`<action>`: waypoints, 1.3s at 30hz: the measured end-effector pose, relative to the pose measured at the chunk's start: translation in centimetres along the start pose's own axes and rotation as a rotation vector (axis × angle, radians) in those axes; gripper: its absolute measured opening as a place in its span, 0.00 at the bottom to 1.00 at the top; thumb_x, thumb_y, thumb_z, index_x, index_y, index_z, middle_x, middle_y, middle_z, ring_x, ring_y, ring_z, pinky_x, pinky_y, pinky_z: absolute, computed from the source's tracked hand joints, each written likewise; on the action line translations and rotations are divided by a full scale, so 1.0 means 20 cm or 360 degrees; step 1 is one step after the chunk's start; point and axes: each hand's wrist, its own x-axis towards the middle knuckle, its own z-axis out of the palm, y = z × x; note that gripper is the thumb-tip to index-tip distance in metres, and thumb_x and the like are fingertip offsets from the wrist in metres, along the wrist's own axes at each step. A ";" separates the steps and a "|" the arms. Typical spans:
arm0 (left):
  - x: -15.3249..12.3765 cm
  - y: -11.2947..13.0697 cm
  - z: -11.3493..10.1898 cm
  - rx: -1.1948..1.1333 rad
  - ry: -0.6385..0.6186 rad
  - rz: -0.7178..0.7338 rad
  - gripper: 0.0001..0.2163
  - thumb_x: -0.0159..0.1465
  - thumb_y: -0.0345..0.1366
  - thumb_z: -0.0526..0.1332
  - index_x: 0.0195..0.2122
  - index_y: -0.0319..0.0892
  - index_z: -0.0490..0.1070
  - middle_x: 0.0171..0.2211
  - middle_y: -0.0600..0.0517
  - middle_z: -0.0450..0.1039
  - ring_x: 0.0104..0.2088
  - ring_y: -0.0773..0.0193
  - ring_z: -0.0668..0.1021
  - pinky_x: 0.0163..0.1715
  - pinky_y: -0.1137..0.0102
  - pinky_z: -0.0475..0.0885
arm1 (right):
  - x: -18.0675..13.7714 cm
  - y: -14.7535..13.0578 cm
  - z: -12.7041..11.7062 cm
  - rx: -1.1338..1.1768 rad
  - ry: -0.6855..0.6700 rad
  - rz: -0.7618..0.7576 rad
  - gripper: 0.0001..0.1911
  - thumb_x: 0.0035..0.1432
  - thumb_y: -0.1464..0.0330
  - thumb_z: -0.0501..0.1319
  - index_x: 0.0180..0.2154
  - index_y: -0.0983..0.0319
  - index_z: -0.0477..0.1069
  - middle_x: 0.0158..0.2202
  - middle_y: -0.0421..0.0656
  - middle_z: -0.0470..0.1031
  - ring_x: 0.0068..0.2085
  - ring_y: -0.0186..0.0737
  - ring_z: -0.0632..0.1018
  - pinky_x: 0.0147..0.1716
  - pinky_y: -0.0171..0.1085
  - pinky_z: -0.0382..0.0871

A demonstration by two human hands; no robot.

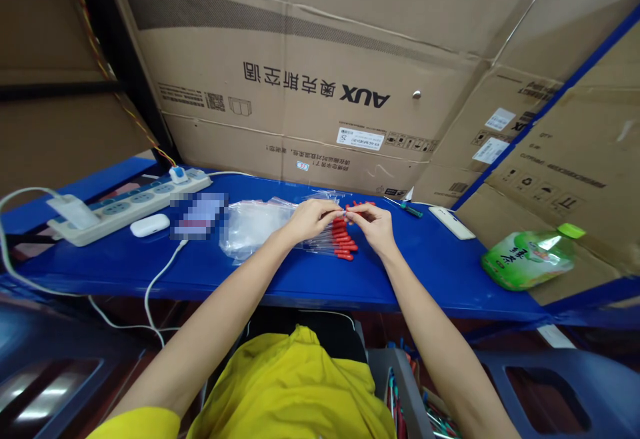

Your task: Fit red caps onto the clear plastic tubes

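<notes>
My left hand and my right hand meet over the middle of the blue table, fingertips pinched almost together. Between them is a slim piece, pale at the left fingertips and red by the right ones; it looks like one of the red-handled screwdrivers, though the fingers cover most of it. Below and behind the hands, several of these lie in a row, red handles to the right and thin shafts to the left. A pile of clear plastic bags sits left of my left hand, partly behind that forearm.
A white power strip, an earphone case and a blurred phone with a cable occupy the left. Rightward lie a green screwdriver, a white slab-shaped device and a green bottle. Cardboard walls the back.
</notes>
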 end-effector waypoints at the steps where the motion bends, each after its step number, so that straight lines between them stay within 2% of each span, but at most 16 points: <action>1: 0.00 0.00 0.00 0.0053 -0.0012 -0.0002 0.17 0.77 0.43 0.53 0.43 0.43 0.81 0.41 0.49 0.83 0.40 0.60 0.81 0.39 0.69 0.68 | 0.00 0.00 0.00 -0.0014 -0.0009 -0.0005 0.16 0.51 0.54 0.75 0.34 0.58 0.83 0.31 0.42 0.84 0.30 0.43 0.82 0.36 0.43 0.80; 5: -0.01 -0.01 0.00 0.0188 -0.0057 -0.0008 0.17 0.76 0.42 0.53 0.43 0.43 0.81 0.40 0.48 0.83 0.40 0.59 0.81 0.38 0.69 0.67 | -0.01 0.01 -0.01 -0.0075 -0.0062 -0.0026 0.15 0.52 0.55 0.75 0.35 0.58 0.84 0.31 0.42 0.84 0.30 0.44 0.83 0.36 0.43 0.81; 13: -0.02 -0.03 0.02 0.0218 -0.0080 0.0024 0.18 0.77 0.42 0.51 0.43 0.43 0.79 0.41 0.48 0.82 0.40 0.60 0.81 0.39 0.69 0.68 | 0.00 0.04 -0.02 -0.0098 -0.0151 -0.0013 0.16 0.52 0.54 0.75 0.36 0.58 0.84 0.30 0.43 0.84 0.32 0.45 0.84 0.38 0.44 0.81; 19: -0.02 -0.04 0.02 0.0206 0.0063 -0.0055 0.17 0.77 0.46 0.52 0.46 0.45 0.78 0.44 0.50 0.82 0.42 0.61 0.81 0.41 0.70 0.68 | 0.03 0.01 -0.05 0.0073 -0.0173 0.0150 0.22 0.51 0.55 0.76 0.45 0.58 0.80 0.32 0.42 0.84 0.33 0.43 0.84 0.37 0.41 0.80; 22: -0.02 -0.05 0.01 0.0210 0.0068 -0.0148 0.18 0.76 0.49 0.52 0.47 0.46 0.78 0.43 0.51 0.82 0.40 0.61 0.81 0.38 0.70 0.66 | 0.04 0.00 -0.08 0.0130 -0.0141 0.0198 0.20 0.51 0.55 0.76 0.41 0.59 0.80 0.31 0.43 0.84 0.33 0.43 0.84 0.38 0.41 0.80; 25: -0.02 -0.04 0.00 0.0225 -0.0036 -0.0205 0.19 0.77 0.49 0.49 0.46 0.46 0.78 0.37 0.52 0.81 0.37 0.61 0.80 0.34 0.71 0.63 | 0.05 -0.01 -0.09 0.0157 -0.0129 0.0208 0.20 0.49 0.55 0.77 0.40 0.59 0.80 0.32 0.43 0.85 0.34 0.43 0.85 0.39 0.41 0.80; 29: -0.02 -0.05 0.00 0.0231 -0.0050 -0.0160 0.19 0.78 0.47 0.49 0.44 0.45 0.78 0.34 0.51 0.80 0.35 0.61 0.80 0.33 0.71 0.62 | 0.04 0.00 -0.09 0.0124 -0.0174 0.0236 0.22 0.48 0.54 0.77 0.43 0.59 0.82 0.34 0.44 0.85 0.35 0.46 0.86 0.41 0.44 0.81; 35: -0.02 -0.07 0.00 0.0181 -0.0063 -0.0052 0.19 0.77 0.46 0.50 0.44 0.45 0.79 0.35 0.51 0.82 0.35 0.62 0.80 0.34 0.71 0.63 | 0.03 0.03 -0.08 0.0165 -0.0140 0.0247 0.20 0.46 0.55 0.78 0.38 0.59 0.84 0.36 0.45 0.86 0.35 0.49 0.86 0.44 0.48 0.82; 39: -0.03 -0.08 0.00 0.0197 -0.0035 -0.0060 0.20 0.77 0.48 0.50 0.42 0.44 0.79 0.33 0.51 0.81 0.34 0.62 0.79 0.34 0.71 0.62 | 0.03 0.03 -0.07 0.0177 -0.0133 0.0236 0.19 0.45 0.56 0.78 0.38 0.59 0.85 0.34 0.45 0.86 0.35 0.50 0.86 0.43 0.48 0.82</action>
